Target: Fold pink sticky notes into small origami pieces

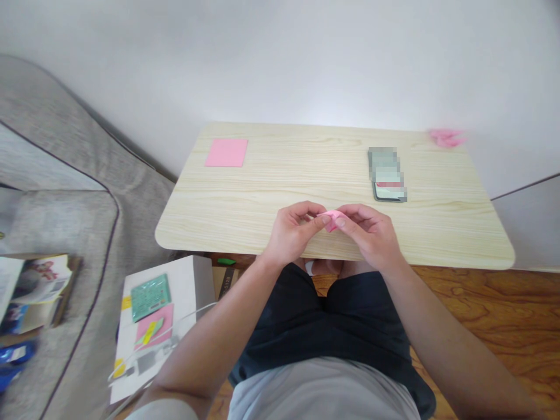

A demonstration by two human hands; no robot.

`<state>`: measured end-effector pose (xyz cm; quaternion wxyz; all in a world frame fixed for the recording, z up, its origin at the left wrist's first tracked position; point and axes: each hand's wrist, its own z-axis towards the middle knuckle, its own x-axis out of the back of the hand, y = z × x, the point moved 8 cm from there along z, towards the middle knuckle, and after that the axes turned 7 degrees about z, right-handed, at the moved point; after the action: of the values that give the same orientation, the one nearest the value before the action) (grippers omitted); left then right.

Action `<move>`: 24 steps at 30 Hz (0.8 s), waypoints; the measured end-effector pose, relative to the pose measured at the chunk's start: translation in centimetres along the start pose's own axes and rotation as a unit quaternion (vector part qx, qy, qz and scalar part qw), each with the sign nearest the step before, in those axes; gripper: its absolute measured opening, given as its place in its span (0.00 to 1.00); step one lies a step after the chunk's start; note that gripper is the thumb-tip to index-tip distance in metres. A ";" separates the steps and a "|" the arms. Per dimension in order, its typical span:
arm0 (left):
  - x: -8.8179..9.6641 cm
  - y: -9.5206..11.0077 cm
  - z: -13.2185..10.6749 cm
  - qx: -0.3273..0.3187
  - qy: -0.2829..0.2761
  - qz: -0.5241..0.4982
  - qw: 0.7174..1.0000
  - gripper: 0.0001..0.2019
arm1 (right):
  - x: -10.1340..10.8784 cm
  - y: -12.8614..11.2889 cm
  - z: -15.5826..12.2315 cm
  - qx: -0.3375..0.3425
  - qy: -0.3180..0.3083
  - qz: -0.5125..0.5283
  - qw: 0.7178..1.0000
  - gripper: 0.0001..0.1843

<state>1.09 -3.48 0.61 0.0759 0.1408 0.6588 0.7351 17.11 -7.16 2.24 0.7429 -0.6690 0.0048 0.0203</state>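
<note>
A small folded piece of pink paper [333, 219] is pinched between my two hands, just above the table's near edge. My left hand [295, 227] grips its left side with thumb and fingers. From the other side, my right hand [370, 230] pinches it the same way. The folds are partly covered by my thumbs and fingertips. At the table's far left lies a flat pink paper square [226, 152]. A phone [387, 175], its screen blurred out, rests beyond my right hand. Pink folded paper shapes [447, 137] sit at the far right corner.
The pale wood table [289, 163] stands against a white wall. On the lower left is a white box [184, 280] bearing a green packet [151, 297], pink paper and a white cable. A grey sofa [65, 216] fills the left side, with a box of papers [39, 286] on it.
</note>
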 end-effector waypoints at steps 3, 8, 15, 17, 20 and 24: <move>-0.1 0.0 0.0 -0.002 -0.003 0.003 1.000 0.14 | -0.1 -0.1 -0.1 -0.002 -0.008 -0.013 1.000 0.12; -0.1 0.0 0.0 -0.004 -0.013 -0.001 1.000 0.14 | 0.0 -0.3 -0.1 0.010 0.001 -0.028 1.000 0.14; -0.2 0.1 0.0 0.000 -0.022 -0.017 1.000 0.13 | -0.2 -0.1 0.0 0.001 -0.009 -0.010 1.000 0.12; -0.3 0.2 0.1 0.001 -0.024 -0.028 0.999 0.13 | -0.1 -0.1 0.0 0.003 -0.011 -0.007 1.000 0.11; -0.4 0.2 0.1 0.003 -0.028 -0.038 0.999 0.13 | 0.0 -0.1 0.1 0.001 -0.013 -0.008 1.000 0.11; -0.6 0.0 0.0 0.010 -0.029 -0.035 0.999 0.14 | -0.2 0.0 0.2 -0.014 -0.035 0.003 0.999 0.12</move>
<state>1.67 -3.71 0.53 0.1193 0.1391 0.6685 0.7208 16.86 -6.96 2.26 0.7334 -0.6780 -0.0194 0.0454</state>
